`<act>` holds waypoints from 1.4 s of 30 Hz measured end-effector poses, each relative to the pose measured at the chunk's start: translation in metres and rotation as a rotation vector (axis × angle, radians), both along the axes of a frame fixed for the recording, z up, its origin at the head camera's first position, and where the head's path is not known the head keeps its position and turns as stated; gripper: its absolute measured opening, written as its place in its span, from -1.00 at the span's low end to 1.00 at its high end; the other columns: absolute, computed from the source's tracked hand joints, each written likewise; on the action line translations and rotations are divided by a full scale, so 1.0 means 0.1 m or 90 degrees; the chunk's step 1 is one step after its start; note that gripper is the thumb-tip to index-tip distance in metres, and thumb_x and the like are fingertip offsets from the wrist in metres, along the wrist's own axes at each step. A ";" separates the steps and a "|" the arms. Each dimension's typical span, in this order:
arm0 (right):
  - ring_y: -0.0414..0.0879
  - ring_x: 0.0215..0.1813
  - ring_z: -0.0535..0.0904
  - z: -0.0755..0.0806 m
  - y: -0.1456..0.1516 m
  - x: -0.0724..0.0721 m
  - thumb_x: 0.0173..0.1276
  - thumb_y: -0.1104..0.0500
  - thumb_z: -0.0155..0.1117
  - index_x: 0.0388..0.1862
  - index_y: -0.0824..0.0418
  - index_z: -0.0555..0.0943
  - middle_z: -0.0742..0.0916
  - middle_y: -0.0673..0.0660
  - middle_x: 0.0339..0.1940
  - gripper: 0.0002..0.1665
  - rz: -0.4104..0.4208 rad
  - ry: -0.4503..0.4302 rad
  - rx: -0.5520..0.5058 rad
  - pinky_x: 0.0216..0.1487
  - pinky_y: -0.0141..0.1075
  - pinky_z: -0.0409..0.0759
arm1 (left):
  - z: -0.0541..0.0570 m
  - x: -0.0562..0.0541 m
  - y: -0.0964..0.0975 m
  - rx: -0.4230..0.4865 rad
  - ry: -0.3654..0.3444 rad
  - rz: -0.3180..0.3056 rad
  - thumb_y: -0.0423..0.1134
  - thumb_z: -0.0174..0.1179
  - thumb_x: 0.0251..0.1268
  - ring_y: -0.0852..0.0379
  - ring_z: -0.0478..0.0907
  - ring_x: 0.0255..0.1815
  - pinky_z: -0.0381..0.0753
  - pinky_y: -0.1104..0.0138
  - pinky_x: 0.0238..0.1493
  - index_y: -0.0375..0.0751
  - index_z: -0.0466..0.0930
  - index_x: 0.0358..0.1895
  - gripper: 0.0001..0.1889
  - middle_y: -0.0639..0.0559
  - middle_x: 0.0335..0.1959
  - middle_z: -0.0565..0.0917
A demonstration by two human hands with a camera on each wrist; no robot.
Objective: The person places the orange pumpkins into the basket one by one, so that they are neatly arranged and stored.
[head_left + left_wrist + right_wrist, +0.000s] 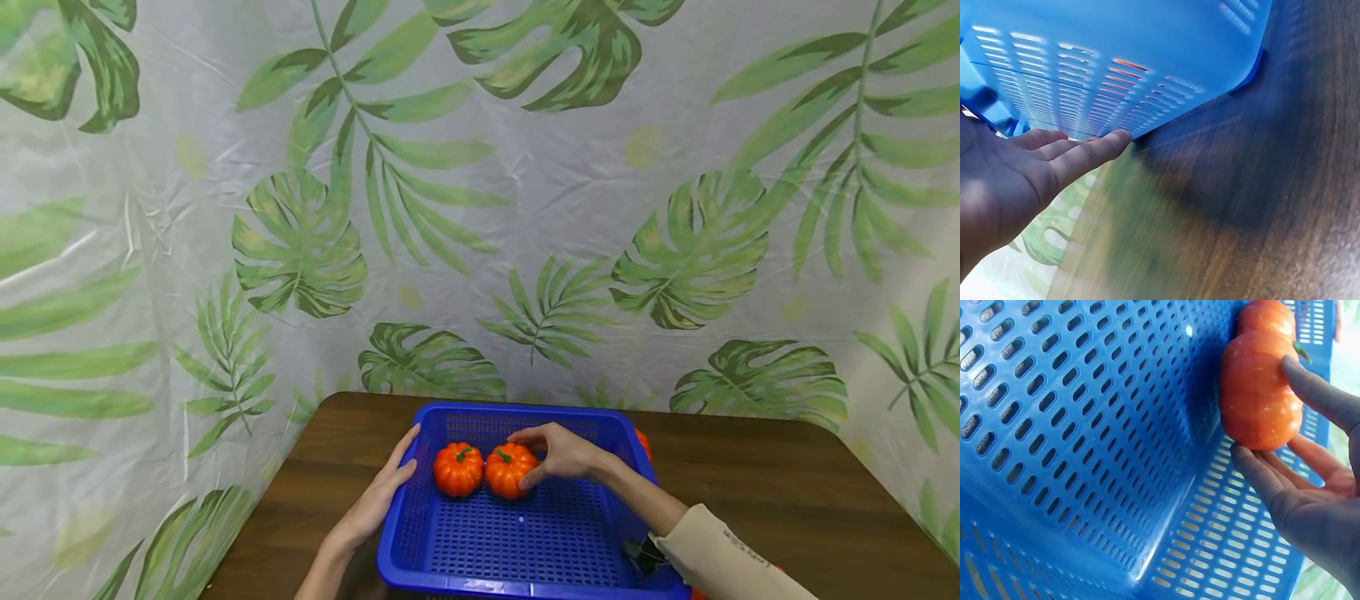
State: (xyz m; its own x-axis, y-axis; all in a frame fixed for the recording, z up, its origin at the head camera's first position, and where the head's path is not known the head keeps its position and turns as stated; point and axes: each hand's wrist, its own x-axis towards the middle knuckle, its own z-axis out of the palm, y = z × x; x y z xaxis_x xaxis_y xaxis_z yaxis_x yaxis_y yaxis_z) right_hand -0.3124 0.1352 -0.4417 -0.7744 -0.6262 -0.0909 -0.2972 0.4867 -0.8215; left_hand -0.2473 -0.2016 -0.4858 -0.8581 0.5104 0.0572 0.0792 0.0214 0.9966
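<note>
A blue plastic basket (521, 542) with slotted walls holds two small orange pumpkins with green stems. My right hand (562, 452) reaches in over the basket's right side and grips the right pumpkin (510, 472) between thumb and fingers. Beside it, close to the left wall, sits the left pumpkin (458, 469). In the right wrist view the gripped pumpkin (1260, 394) partly hides the other one (1266, 315). My left hand (377, 497) lies along the basket's left side; in the left wrist view its straight fingers (1094, 153) touch the outer wall.
The basket stands on a dark wooden table (750, 483). Orange-red things (643, 444) show partly beyond its right wall, mostly hidden. A black device (645, 553) sits at the right wrist. A leaf-patterned curtain (555, 208) hangs behind the table.
</note>
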 end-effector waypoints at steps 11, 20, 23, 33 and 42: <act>0.31 0.32 0.61 -0.05 0.00 0.03 0.14 0.36 0.60 0.44 0.47 0.45 0.66 0.43 0.30 -0.12 -0.004 -0.002 0.002 0.26 0.01 0.63 | 0.01 0.00 0.00 -0.003 0.002 0.001 -0.02 -0.38 0.78 -0.35 0.40 0.43 0.58 0.04 0.27 0.14 -0.41 0.71 -0.36 -0.32 0.71 -0.20; 0.26 0.13 0.72 -0.06 0.04 0.04 0.11 0.39 0.61 0.43 0.45 0.48 0.76 0.43 0.10 -0.12 -0.028 -0.012 -0.003 0.06 -0.13 0.72 | 0.01 0.00 -0.01 -0.007 -0.002 0.000 0.00 -0.37 0.77 -0.36 0.40 0.43 0.59 0.04 0.26 0.14 -0.41 0.71 -0.35 -0.33 0.71 -0.20; 0.25 0.08 0.74 -0.06 0.04 0.04 0.10 0.40 0.61 0.42 0.47 0.47 0.78 0.43 0.06 -0.12 -0.024 -0.007 -0.005 0.01 -0.18 0.72 | 0.01 0.00 -0.01 -0.009 -0.001 0.000 -0.01 -0.37 0.78 -0.36 0.40 0.43 0.59 0.05 0.25 0.13 -0.41 0.71 -0.35 -0.34 0.71 -0.21; 0.26 0.16 0.70 0.00 0.02 0.06 0.19 0.30 0.59 0.45 0.44 0.45 0.74 0.45 0.11 -0.14 -0.044 -0.013 0.020 0.10 -0.07 0.71 | 0.01 0.00 0.00 -0.020 -0.001 0.012 0.01 -0.37 0.77 -0.40 0.38 0.43 0.60 0.11 0.22 0.13 -0.40 0.71 -0.35 -0.33 0.71 -0.22; 0.13 0.24 0.64 0.27 0.08 0.06 0.32 -0.05 0.53 0.49 0.22 0.48 0.72 0.30 0.21 -0.16 -0.119 -0.027 0.023 0.25 0.07 0.60 | 0.00 0.01 0.00 -0.020 -0.005 0.012 0.00 -0.38 0.77 -0.40 0.30 0.49 0.56 0.15 0.25 0.16 -0.39 0.71 -0.37 -0.27 0.73 -0.25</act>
State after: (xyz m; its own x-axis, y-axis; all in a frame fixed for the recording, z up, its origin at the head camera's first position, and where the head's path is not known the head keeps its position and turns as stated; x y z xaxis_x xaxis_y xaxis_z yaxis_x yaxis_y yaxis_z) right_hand -0.3065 0.1429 -0.4149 -0.8723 -0.4670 -0.1448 -0.1644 0.5592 -0.8126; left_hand -0.2467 -0.2012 -0.4855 -0.8682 0.4951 0.0346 0.0711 0.0549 0.9960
